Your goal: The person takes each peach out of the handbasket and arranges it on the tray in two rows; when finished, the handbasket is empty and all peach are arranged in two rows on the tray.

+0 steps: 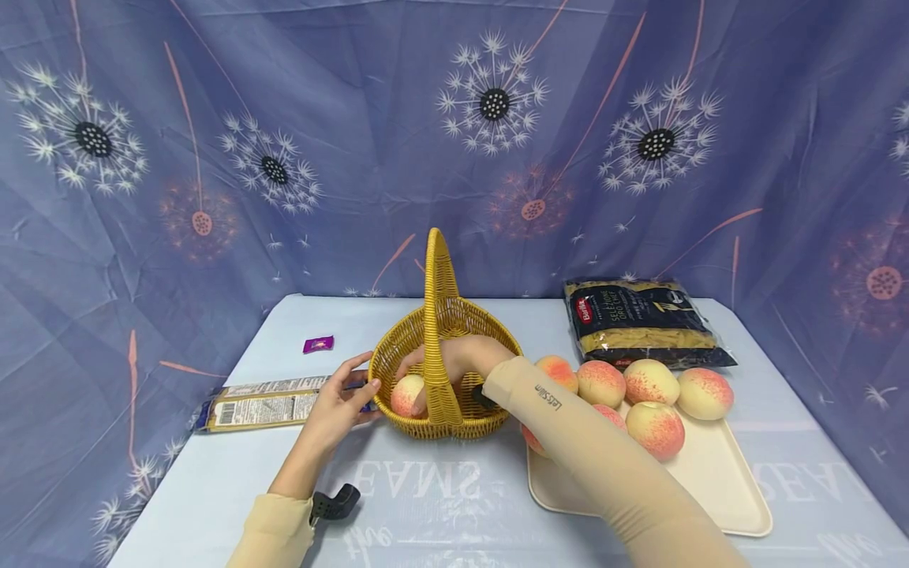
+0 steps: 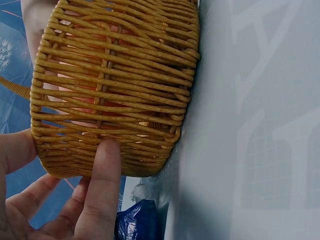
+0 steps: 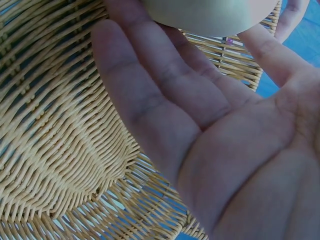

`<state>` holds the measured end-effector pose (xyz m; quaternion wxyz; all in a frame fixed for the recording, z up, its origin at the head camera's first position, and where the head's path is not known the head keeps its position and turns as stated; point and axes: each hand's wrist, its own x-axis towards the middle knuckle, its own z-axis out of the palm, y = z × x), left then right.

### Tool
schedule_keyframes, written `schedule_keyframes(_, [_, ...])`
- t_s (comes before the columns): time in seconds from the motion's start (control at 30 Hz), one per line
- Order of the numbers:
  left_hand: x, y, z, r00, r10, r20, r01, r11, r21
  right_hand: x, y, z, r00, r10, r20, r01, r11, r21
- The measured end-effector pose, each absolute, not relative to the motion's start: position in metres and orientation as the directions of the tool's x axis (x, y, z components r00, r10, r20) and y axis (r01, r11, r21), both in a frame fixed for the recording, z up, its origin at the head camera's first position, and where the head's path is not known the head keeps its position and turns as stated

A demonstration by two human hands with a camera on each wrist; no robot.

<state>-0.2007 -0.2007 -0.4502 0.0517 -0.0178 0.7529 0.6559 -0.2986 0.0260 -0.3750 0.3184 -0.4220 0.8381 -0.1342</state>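
The peach [image 1: 408,394] lies inside the wicker basket [image 1: 398,345] at the middle of the head frame, low against the near left wall, partly hidden behind the upright handle. The right hand [image 1: 461,356] reaches in over the basket's right rim, its sleeved forearm running from the lower right of the frame up and left across the tray [image 1: 717,481]. In the right wrist view the palm faces the camera with the fingers [image 3: 150,100] stretched nearly straight; their tips lie against the pale underside of the peach at the top edge of that frame, and the thumb reaches up beside it, so the hand is spread and touches the fruit without closing round it. The left hand [image 1: 341,402] comes in from the lower left of the head frame, wrist bent slightly, fingers loose and only a little curved. Its fingertips [image 2: 106,165] rest on the outside of the basket wall, as the left wrist view shows, with one finger laid flat against the weave near the base; it steadies the basket rather than gripping it. To the right of the basket, more peaches [image 1: 653,383] sit clustered on the far end of the cream tray. Behind them lies a dark bag of pasta [image 1: 642,319]. A long flat packet [image 1: 259,404] lies left of the basket, just under the left hand, and a small purple wrapper [image 1: 318,344] sits farther back on the pale blue table [image 1: 426,505].
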Motion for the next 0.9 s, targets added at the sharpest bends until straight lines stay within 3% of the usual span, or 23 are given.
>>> schedule_keyframes(0.2, [-0.201, -0.200, -0.451, -0.994, 0.041, -0.097, -0.090, 0.142, 0.986, -0.299, 0.025, -0.373, -0.431, -0.796, -0.425, -0.624, 0.603, -0.497])
schedule_keyframes(0.6, [-0.201, -0.200, -0.451, -0.995, 0.032, -0.098, -0.093, 0.146, 0.985, -0.303, 0.039, -0.373, -0.491, -0.768, -0.412, -0.548, 0.640, -0.539])
schedule_keyframes(0.73, [-0.200, -0.199, -0.451, -0.995, 0.025, -0.097, -0.092, 0.144, 0.985, -0.305, 0.043, -0.373, -0.495, -0.780, -0.382, -0.585, 0.625, -0.517])
schedule_keyframes(0.9, [-0.200, -0.198, -0.451, -0.995, 0.016, -0.100, -0.097, 0.149, 0.984, -0.307, 0.050, -0.374, -0.509, -0.766, -0.393, -0.522, 0.638, -0.567])
